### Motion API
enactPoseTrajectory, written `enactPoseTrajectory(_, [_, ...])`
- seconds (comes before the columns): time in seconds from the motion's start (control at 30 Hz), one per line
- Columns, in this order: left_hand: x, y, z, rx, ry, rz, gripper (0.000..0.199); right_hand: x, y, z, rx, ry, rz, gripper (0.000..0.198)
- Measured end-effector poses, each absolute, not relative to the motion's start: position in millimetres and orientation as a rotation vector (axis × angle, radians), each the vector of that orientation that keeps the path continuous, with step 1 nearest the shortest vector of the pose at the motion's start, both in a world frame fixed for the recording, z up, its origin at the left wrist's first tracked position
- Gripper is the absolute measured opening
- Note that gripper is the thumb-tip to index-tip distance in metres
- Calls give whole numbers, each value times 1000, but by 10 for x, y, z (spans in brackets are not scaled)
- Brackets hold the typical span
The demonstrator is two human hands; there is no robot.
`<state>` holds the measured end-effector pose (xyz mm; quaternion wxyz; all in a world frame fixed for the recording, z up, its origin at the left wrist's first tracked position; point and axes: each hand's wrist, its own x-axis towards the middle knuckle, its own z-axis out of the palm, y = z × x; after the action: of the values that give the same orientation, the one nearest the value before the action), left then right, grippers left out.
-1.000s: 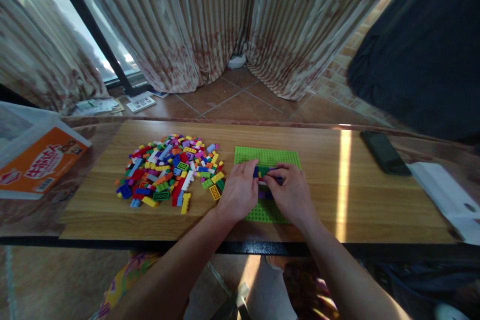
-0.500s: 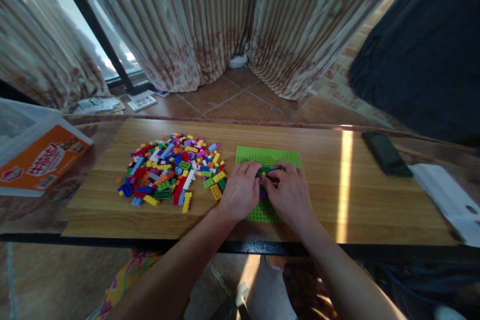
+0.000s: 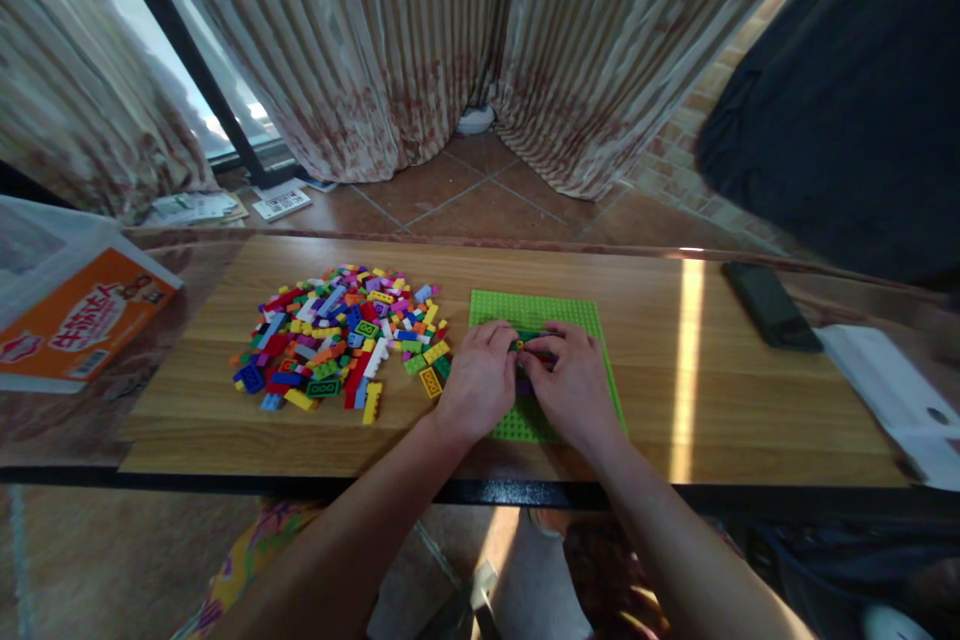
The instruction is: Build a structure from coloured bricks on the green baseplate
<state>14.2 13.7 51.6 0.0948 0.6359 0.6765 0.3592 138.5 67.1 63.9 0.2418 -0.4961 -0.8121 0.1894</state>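
Note:
Over the green studded baseplate [image 3: 532, 305], my left hand [image 3: 482, 378] and my right hand [image 3: 571, 382] meet with their fingers closed around a small group of toy bricks [image 3: 531, 335]. Dark green shows on top of the group, with bits of yellow and purple below it. The fingers cover most of these bricks, so I cannot tell how they join or whether they are pressed onto the plate. To the left of my left hand lies a wide heap of loose toy bricks [image 3: 341, 335] in many colours. A yellow brick [image 3: 430, 382] lies at its near right edge.
The wooden tabletop [image 3: 645, 420] ends at a dark front edge. A black phone [image 3: 770, 306] and a white flat piece [image 3: 892, 405] lie at the right. An orange-labelled clear plastic box [image 3: 82, 320] stands at the left. Striped curtains [image 3: 435, 40] hang beyond the table.
The fingers of my right hand have shifted slightly on the bricks. Both hands stay over the baseplate, and the heap is unchanged.

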Motion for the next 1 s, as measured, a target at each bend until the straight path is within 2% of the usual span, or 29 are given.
enactPoseTrajectory(0.5, [129,148,544,1798,1986,1071,22,1343,728,613,-1352,-2238,476,23])
enactPoseTrajectory(1.0, [34,183,643,1400,1954,1261,14,1637,1039,801,-1564,-2058,733,28])
